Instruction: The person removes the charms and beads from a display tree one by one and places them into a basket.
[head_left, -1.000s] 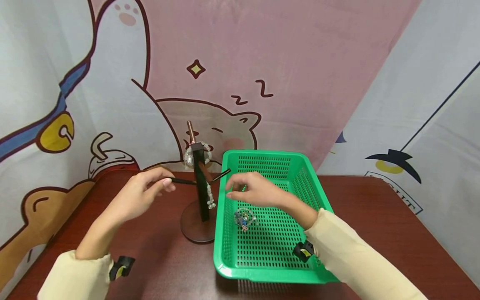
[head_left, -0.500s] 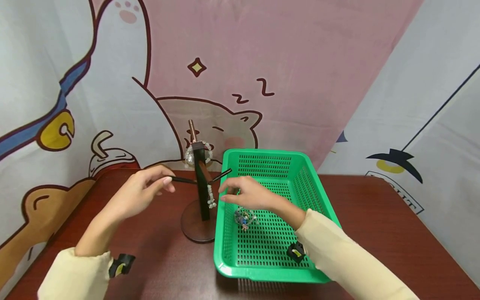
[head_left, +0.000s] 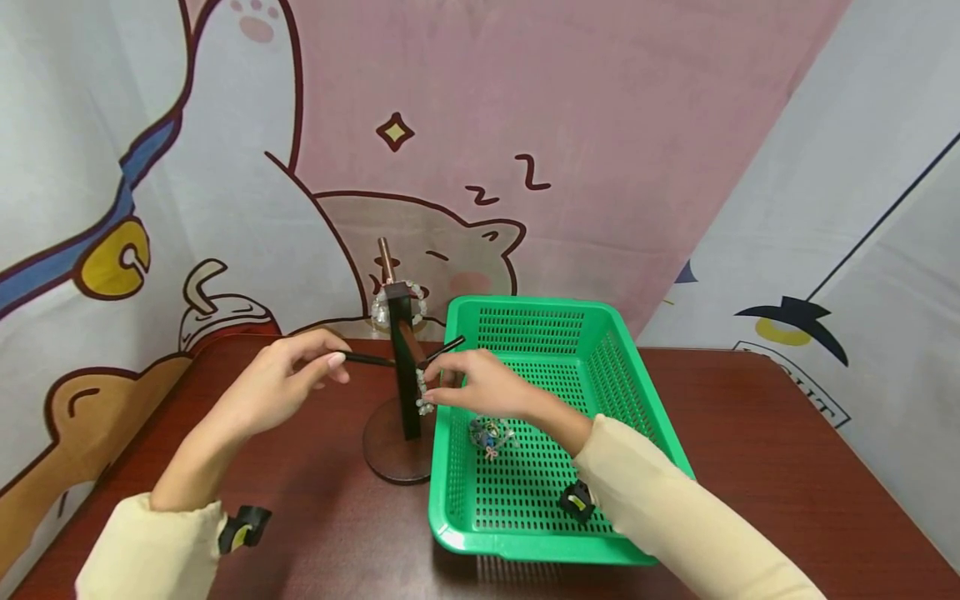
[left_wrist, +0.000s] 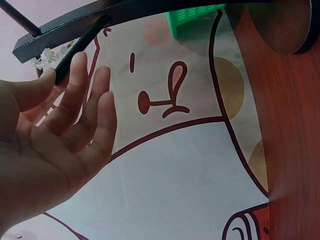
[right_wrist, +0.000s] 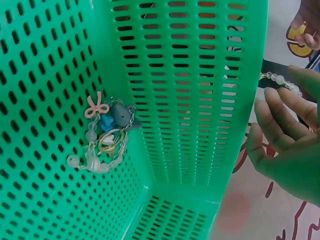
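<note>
My left hand (head_left: 281,383) pinches a thin black peg (head_left: 369,359) of an upright jewelry stand (head_left: 405,396) between thumb and fingertips; the left wrist view shows the other fingers loosely extended. From the stand's right side hangs a clear beaded bracelet (head_left: 425,408). My right hand (head_left: 487,387) reaches over the basket's left rim, its thumb and index fingertips right at those beads with a gap still between them. In the right wrist view, this bracelet (right_wrist: 280,79) partly disappears behind the fingers. Higher on the stand hangs another clear beaded bracelet (head_left: 381,312).
A green perforated basket (head_left: 442,508) stands right beside the stand's round base (head_left: 397,475). On its floor lies a small heap of beaded jewelry (right_wrist: 105,137) with a pink bow and blue charms. The reddish-brown table (head_left: 322,508) meets a printed cloth backdrop (head_left: 600,125).
My right hand has moved left from above the basket to the hanging bracelet. The left hand keeps its pinch on the peg in the same place.
</note>
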